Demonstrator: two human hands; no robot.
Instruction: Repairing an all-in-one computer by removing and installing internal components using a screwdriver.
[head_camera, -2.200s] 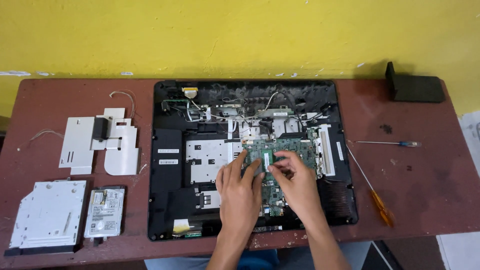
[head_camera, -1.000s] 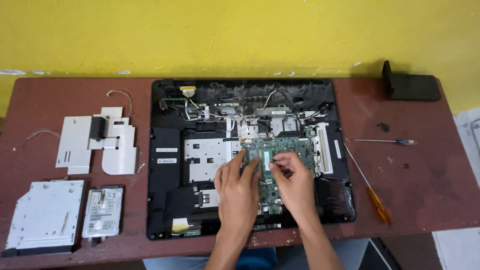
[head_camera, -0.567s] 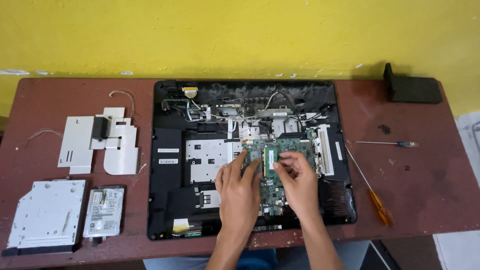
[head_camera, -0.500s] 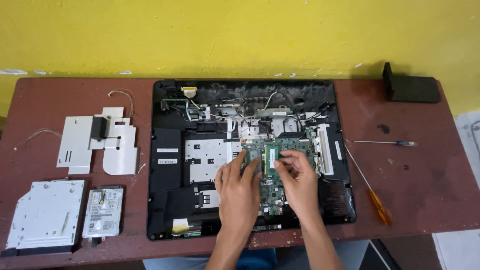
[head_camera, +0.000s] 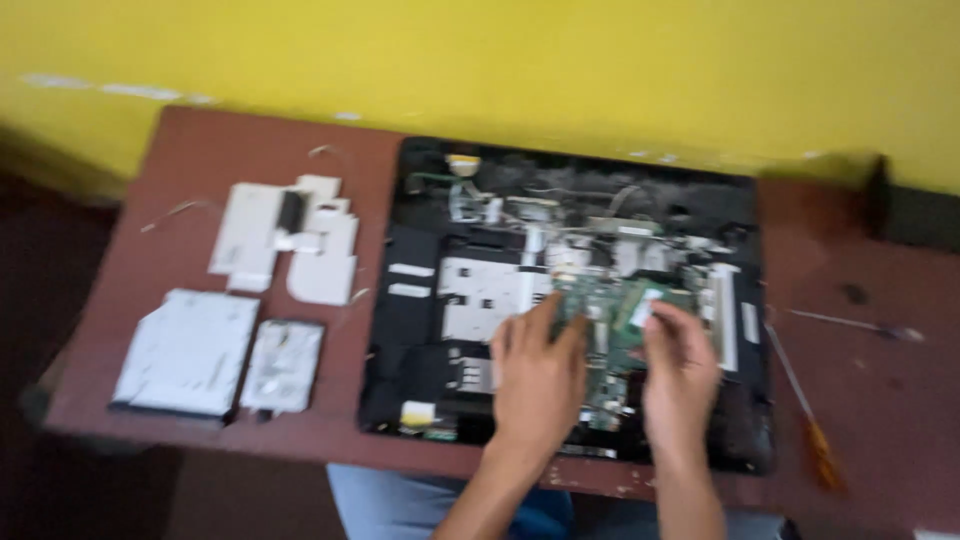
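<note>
The left hand lies flat, fingers loosely spread, on the green circuit board inside the opened black laptop chassis near the reddish-brown worktop's front edge. The right hand pinches a small green memory module over it.

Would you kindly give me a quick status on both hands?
Left hand flat on green circuit board. Right hand pinching small green module. Picture blurred; nothing blocking.

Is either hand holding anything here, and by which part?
The right hand pinches a small green memory module by its near edge. The left hand rests flat on the circuit board, gripping nothing visible; the picture is blurred.
</note>
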